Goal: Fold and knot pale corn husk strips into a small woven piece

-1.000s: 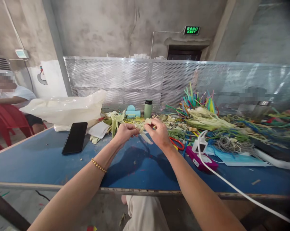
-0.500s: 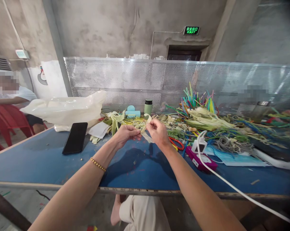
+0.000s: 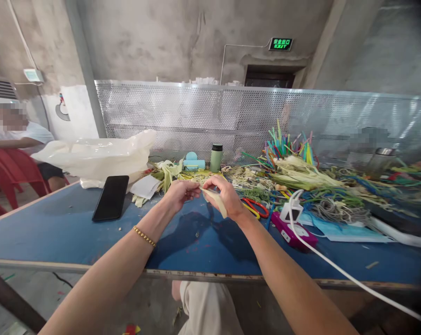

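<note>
A pale strip of corn husk (image 3: 217, 202) stretches between my two hands above the blue table. My left hand (image 3: 179, 193), closed in a pinch, grips the strip's thin end. Thumb and fingers of my right hand (image 3: 229, 197) are closed on the husk near that same end, and its wide tail lies toward my right palm. The fingertips almost meet, so their exact hold is partly hidden. Behind the hands, loose husk scraps (image 3: 172, 172) and a green bottle (image 3: 216, 158) with a black lid stand close.
Left lie a black phone (image 3: 111, 197), a white paper (image 3: 145, 187) and a plastic bag (image 3: 98, 156). To the right are red-handled scissors (image 3: 261, 208), a purple power strip (image 3: 294, 232) with a white cable, a blue mask (image 3: 350, 230) and husk bundles (image 3: 301, 172). A person (image 3: 32, 135) sits far left.
The husk strip's upper curl has swung down, and its broad tail now hangs against my right palm. My hands stay close together, with the right fingertips shifted left toward the left ones.
</note>
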`<action>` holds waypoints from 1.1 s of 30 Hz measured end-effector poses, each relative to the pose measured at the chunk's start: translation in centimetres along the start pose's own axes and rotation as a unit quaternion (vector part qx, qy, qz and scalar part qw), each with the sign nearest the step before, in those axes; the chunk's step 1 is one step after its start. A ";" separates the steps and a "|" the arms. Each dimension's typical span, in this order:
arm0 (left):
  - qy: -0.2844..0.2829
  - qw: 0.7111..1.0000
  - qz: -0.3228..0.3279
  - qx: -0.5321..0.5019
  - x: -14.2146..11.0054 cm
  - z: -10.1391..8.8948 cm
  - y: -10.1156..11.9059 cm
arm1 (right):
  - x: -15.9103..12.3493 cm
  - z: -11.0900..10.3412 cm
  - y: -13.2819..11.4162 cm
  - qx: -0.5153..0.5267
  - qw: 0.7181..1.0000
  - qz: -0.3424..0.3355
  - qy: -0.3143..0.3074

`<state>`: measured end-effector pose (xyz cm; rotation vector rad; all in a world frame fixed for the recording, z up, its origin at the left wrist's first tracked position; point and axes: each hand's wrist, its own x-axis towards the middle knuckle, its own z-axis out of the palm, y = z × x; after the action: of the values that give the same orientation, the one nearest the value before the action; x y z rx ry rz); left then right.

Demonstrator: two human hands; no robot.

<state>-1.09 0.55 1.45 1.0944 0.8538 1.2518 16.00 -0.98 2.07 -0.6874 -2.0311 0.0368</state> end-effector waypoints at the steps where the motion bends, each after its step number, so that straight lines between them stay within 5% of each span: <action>1: -0.004 1.000 -0.001 0.000 0.0 0.0 0.0 | -0.1 0.1 0.0 -0.012 1.000 -0.013 0.000; 11: -0.007 1.000 -0.004 0.009 -0.3 0.3 -0.1 | -0.2 0.1 0.0 -0.147 0.988 -0.049 -0.020; 33: 0.000 0.999 -0.026 -0.027 -0.4 0.6 0.0 | -0.3 0.6 0.1 -0.124 0.992 -0.004 0.030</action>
<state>-0.56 0.09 1.61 1.0230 0.8393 1.2259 15.66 -0.86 1.47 -0.8253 -1.9986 -0.2421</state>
